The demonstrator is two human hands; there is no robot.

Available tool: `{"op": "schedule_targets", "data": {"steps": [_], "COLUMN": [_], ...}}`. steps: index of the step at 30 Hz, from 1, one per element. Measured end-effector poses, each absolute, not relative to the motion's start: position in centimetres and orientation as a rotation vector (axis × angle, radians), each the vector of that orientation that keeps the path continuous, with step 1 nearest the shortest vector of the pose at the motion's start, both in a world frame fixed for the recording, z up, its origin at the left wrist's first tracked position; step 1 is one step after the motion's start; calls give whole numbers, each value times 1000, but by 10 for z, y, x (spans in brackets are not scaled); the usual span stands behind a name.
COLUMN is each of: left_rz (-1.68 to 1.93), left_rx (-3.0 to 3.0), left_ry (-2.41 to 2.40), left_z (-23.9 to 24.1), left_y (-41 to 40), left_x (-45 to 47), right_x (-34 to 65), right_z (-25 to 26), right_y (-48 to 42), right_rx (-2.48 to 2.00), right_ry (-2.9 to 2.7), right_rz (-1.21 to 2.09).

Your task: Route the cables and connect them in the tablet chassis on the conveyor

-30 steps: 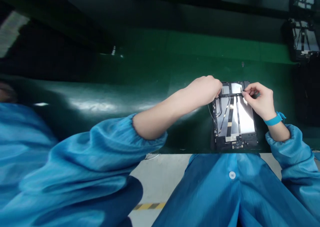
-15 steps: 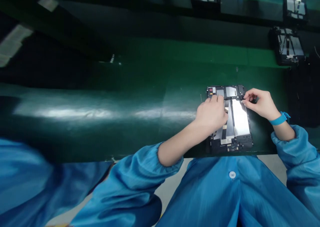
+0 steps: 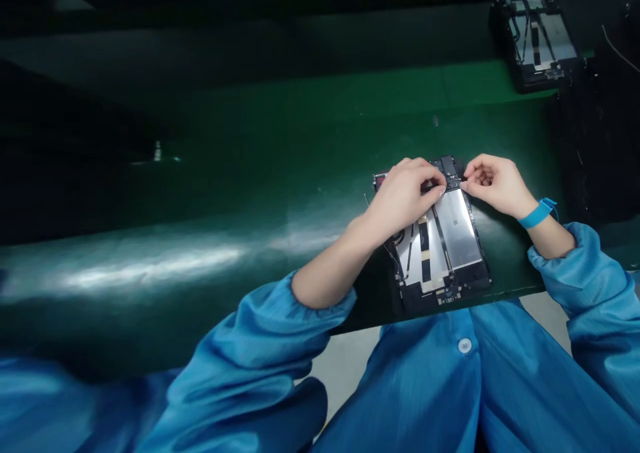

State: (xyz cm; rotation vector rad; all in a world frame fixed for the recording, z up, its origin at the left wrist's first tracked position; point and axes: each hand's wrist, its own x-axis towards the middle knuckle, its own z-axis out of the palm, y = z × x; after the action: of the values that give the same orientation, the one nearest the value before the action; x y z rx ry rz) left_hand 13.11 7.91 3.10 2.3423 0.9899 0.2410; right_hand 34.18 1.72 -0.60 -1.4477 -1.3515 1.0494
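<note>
An opened tablet (image 3: pixel 457 230) lies on the green bench top, its silver battery plates, black ribbon cables and small boards exposed. My left hand (image 3: pixel 407 193) reaches over its upper part, thumb and fingers drawn together near the middle of the top section; what they pinch, if anything, is too small to make out. At the tablet's upper right edge my right hand (image 3: pixel 495 183) has its thumb and forefinger pinched together, touching or very close to the edge. Whatever is between those fingertips cannot be made out. A blue band (image 3: pixel 538 213) circles my right wrist.
Another opened tablet (image 3: pixel 543 40) sits on a black stack at the back right. Beside it on the right are dark, hard-to-see objects (image 3: pixel 600 133). The green bench (image 3: pixel 275 173) stretches left. A blue sleeve or garment (image 3: pixel 60 400) shows at lower left.
My view has turned, shifting the scene. My left hand has moved up and toward the middle of the tablet's top section, its thumb now stretched forward. My right hand stays at the edge.
</note>
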Motion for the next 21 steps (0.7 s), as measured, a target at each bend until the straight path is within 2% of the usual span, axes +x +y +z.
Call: {"op": "schedule_targets", "data": {"steps": [14, 21], "left_rz": [176, 279], "left_rx": [2270, 2324], "left_ry": [1023, 870], "left_z": [34, 31], "left_y": [96, 93], "left_x": [145, 153], "right_x": [347, 331], "right_z": [-9, -11], "right_y": [19, 24], "right_rx": [-1386, -1315], "right_ry": [-1287, -1226], "right_rz": [1081, 960]}}
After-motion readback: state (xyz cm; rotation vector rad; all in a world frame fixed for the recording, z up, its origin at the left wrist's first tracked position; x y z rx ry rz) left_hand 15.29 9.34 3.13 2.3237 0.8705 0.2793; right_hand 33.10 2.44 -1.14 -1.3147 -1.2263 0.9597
